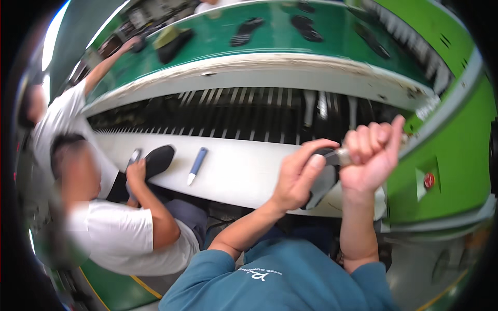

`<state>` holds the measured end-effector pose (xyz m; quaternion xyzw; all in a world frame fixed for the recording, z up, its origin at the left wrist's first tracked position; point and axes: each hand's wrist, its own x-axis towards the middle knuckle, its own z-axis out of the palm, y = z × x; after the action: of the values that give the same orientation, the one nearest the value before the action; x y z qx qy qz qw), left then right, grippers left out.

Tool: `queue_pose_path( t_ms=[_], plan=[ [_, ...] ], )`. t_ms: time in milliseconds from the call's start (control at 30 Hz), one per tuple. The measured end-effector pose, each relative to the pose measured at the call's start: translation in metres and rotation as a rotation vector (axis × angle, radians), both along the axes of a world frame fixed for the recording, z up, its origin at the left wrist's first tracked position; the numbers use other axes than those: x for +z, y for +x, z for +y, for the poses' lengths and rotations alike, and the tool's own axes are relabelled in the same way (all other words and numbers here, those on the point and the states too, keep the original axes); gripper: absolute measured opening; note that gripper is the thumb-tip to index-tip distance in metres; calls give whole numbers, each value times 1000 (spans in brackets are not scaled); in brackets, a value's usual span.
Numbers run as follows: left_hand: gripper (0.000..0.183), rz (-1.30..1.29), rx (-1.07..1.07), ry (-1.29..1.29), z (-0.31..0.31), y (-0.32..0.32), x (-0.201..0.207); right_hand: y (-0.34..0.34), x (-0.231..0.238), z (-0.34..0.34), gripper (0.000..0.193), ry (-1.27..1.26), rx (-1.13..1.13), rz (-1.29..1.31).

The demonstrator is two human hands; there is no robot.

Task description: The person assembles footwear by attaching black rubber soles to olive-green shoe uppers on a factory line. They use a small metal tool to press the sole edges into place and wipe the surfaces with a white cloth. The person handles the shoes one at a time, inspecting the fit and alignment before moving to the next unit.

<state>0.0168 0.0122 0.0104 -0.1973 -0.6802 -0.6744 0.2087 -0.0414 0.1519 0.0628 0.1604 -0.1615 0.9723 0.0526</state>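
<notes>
My left hand [296, 179] is closed around a grey and black shoe sole [322, 185], with the thumb lying across its upper end. Just to the right, my right hand [369, 158] is a fist around a small tool with a pale handle [343, 156]. A thin grey tip of that tool points at the sole's upper end; whether it touches the sole is hard to see. Both hands are above the right part of a white work ledge [238, 173].
A blue-handled tool [197, 165] with a white tip lies on the ledge. At left, a co-worker [124, 228] holds a dark sole [160, 160]; another reaches toward the green conveyor [218, 49], which carries several soles. A green machine [446, 171] stands at right.
</notes>
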Motion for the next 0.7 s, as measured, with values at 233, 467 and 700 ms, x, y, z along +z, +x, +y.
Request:
queue_pose_path(
  t_ms=[233, 467, 700],
  plan=[
    [45, 24, -1, -21, 1, 6, -6, 6, -2, 2, 60, -96, 114, 3],
    [40, 59, 56, -42, 4, 2, -10, 6, -3, -4, 60, -56, 62, 14],
    [35, 56, 47, -37, -1, -5, -10, 0, -5, -6, 60, 12, 27, -17]
  ],
)
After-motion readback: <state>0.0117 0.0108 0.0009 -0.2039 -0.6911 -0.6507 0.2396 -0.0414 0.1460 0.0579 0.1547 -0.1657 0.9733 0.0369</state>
